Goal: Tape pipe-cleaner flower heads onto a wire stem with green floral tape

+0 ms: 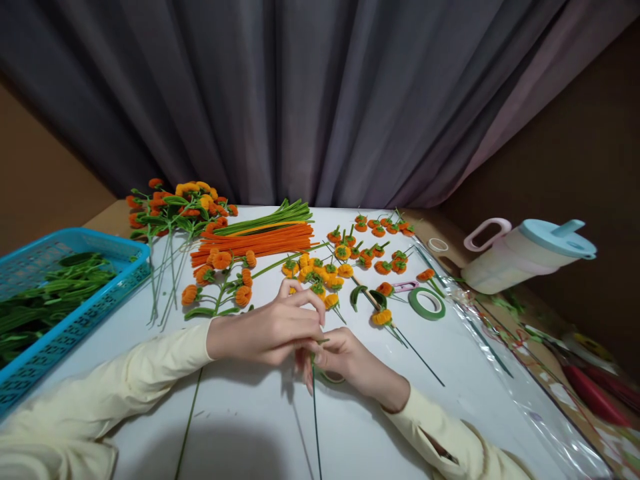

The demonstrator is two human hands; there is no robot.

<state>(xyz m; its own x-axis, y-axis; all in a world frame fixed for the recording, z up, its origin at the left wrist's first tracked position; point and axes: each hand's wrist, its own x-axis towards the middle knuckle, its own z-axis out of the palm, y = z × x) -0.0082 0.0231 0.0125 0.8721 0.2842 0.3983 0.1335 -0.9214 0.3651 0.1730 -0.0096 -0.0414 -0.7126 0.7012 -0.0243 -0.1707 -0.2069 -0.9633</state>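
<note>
My left hand (270, 327) and my right hand (345, 357) meet at the middle of the white table (240, 413). Both pinch the top of a thin dark wire stem (316, 427) that runs down toward me. A small orange pipe-cleaner pumpkin (331, 301) with green trim sits right at my left fingertips. A roll of green tape (330, 377) peeks out under my right hand. What exactly lies between the fingers is hidden.
Several orange and yellow pumpkins (367, 250) lie scattered behind my hands, beside orange and green pipe cleaners (260, 237). Finished stems (175, 213) lie at the back left. A blue basket (70, 300) of green leaves stands left. Green tape roll (427, 303) and a pitcher (525, 257) are right.
</note>
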